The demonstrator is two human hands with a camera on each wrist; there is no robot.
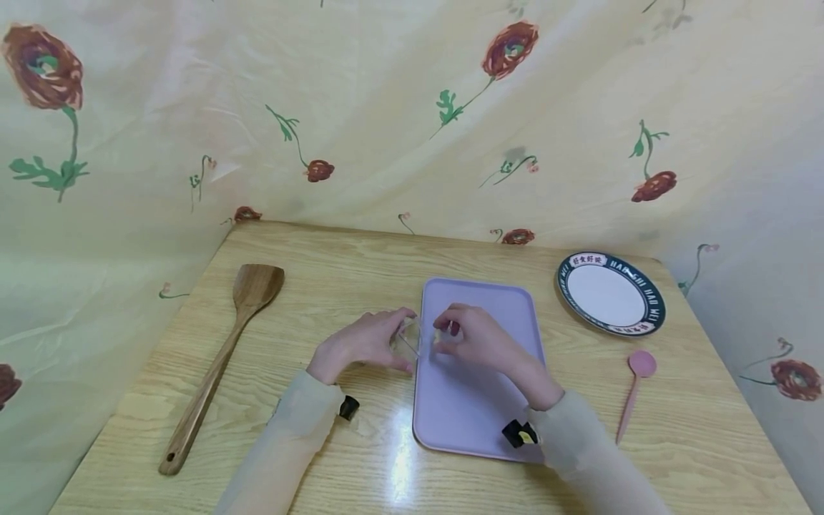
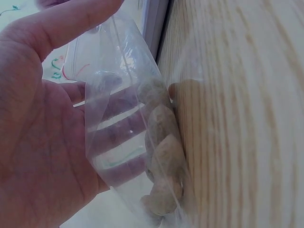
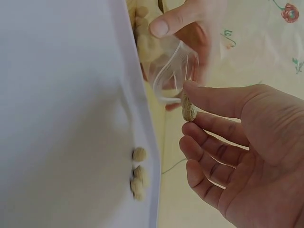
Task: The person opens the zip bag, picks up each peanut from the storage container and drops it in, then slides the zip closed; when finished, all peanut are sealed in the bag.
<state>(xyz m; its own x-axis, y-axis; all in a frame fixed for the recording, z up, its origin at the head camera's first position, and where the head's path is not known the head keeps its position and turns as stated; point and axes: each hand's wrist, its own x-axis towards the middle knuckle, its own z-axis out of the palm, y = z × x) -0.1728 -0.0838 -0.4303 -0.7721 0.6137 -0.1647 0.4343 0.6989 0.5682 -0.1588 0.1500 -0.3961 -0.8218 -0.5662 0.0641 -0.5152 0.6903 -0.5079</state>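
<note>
The right forearm slants in across the lilac tray [image 1: 466, 418], and its hand turns inward, the right grip [image 1: 479, 337] above the tray near its left edge. Thumb and index finger pinch one peanut [image 3: 189, 111]; the other three fingers are bent and spread beside them. The left forearm rises from the lower left, and the left grip [image 1: 367, 343] curves round a clear zip bag [image 3: 165, 78], thumb on one side, fingers on the other.

In the right wrist view, the pinched peanut's long axis runs up and down, roughly along the tray edge, one end under the thumb tip, the other pointing down. The bag's mouth faces the right grip, just beside the peanut. More peanuts [image 2: 164, 135] lie lengthwise in the bag, low on the left grip's surface side; a few loose peanuts [image 3: 138, 183] lie on the tray near the right grip.
</note>
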